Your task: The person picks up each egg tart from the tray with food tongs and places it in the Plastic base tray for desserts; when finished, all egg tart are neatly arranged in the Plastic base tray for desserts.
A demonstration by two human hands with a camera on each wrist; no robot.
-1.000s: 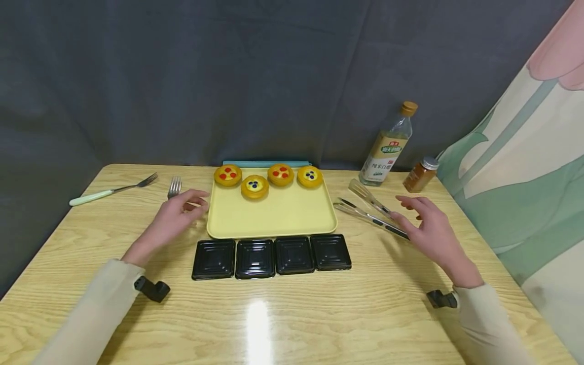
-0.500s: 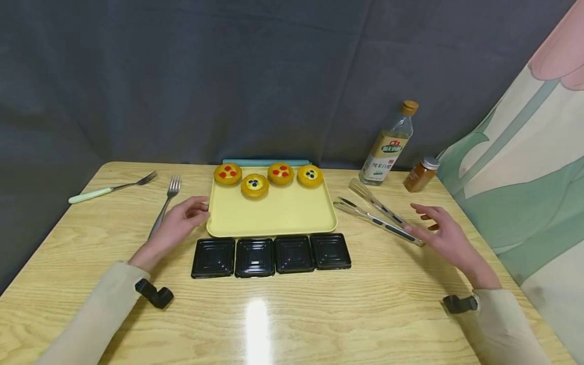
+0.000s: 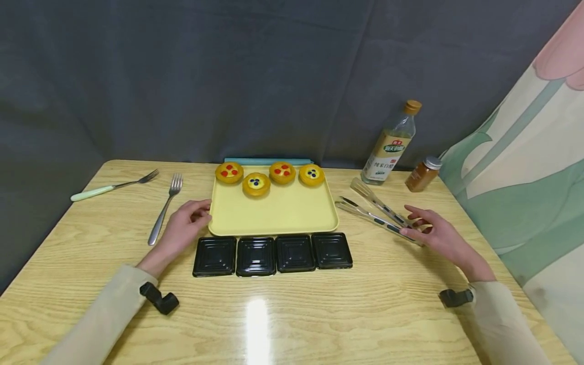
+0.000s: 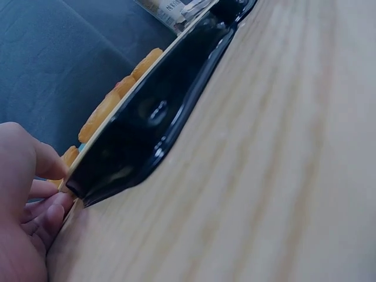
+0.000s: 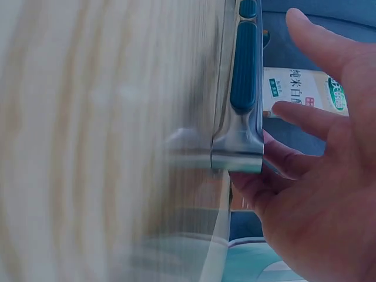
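The yellow tray (image 3: 274, 215) lies mid-table with several fruit tarts (image 3: 256, 185) along its back part. My left hand (image 3: 184, 225) pinches the tray's left edge between thumb and fingers, close to its front corner. My right hand (image 3: 442, 238) is at the handle end of metal tongs (image 3: 378, 221), which lie spread to the right of the tray. In the right wrist view, the right thumb and fingers stand apart, with the lower fingertips close beside the joined end of the tongs (image 5: 238, 144).
Several black square containers (image 3: 256, 257) line the tray's front edge. Two forks, one plain (image 3: 159, 223) and one green-handled (image 3: 96, 193), lie at left. A vinegar bottle (image 3: 388, 147) and a brown jar (image 3: 423, 175) stand back right. Dark cloth hangs behind.
My left hand has moved slightly right and taken hold of the tray's edge, uncovering the plain fork. My right hand drew back toward the tongs' joined end, then came in close to it.
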